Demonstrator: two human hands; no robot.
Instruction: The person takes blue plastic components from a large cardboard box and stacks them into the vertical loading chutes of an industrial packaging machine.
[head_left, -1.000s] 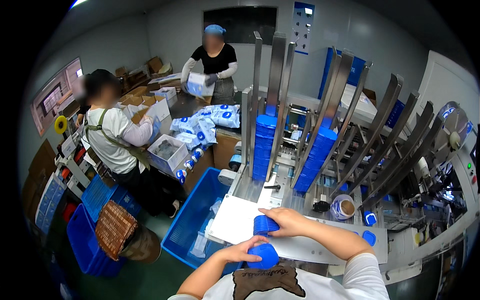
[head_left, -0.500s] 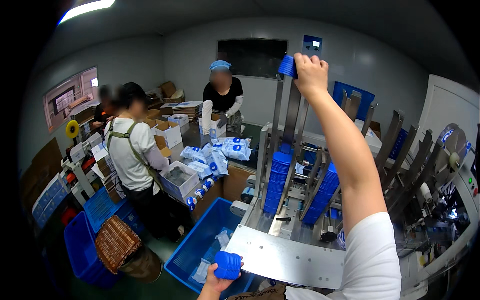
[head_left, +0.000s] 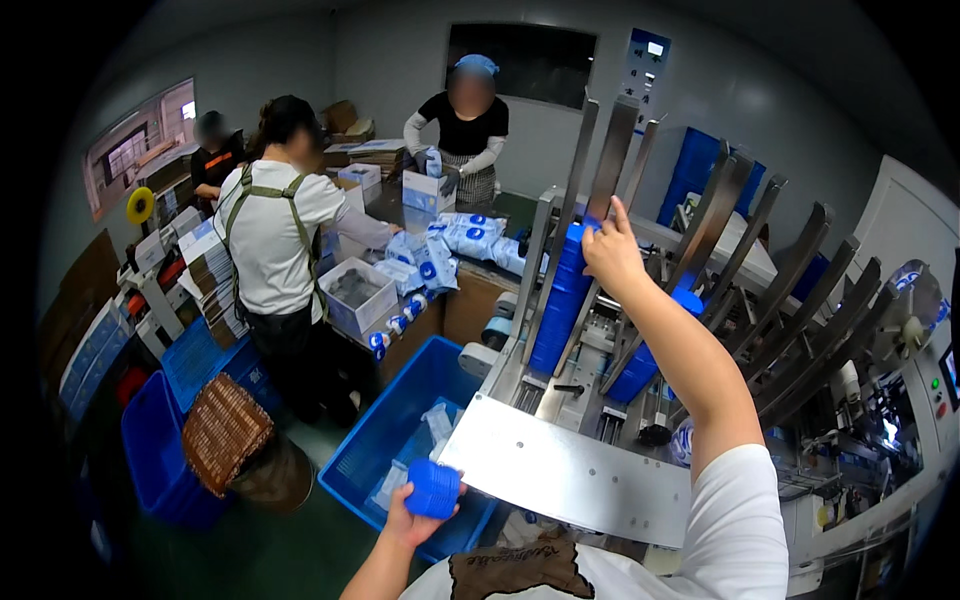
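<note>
My left hand (head_left: 409, 517) grips a short stack of blue plastic lids (head_left: 434, 489) with rounded outlines, held over the near edge of a blue crate. My right arm reaches across the machine. Its hand (head_left: 617, 252) is at the upper end of a tall column of blue lids (head_left: 562, 308), which stands between upright metal guides (head_left: 612, 160). The index finger points up, apart from the others, which touch or nearly touch the top lids. A second column of blue lids (head_left: 633, 374) stands to the right, partly behind my forearm.
A metal plate (head_left: 560, 470) lies in front of the columns. The blue crate (head_left: 350, 452) holds pale packs. Two co-workers, one in white (head_left: 280, 240) and one in black (head_left: 466, 120), handle packs (head_left: 465, 235) and boxes at a table. More metal guides (head_left: 800, 250) rise at right.
My right hand has come down from high above the guides to the column, and the lids it carried are now at the column's top. My left hand keeps its stack, slightly further left in view.
</note>
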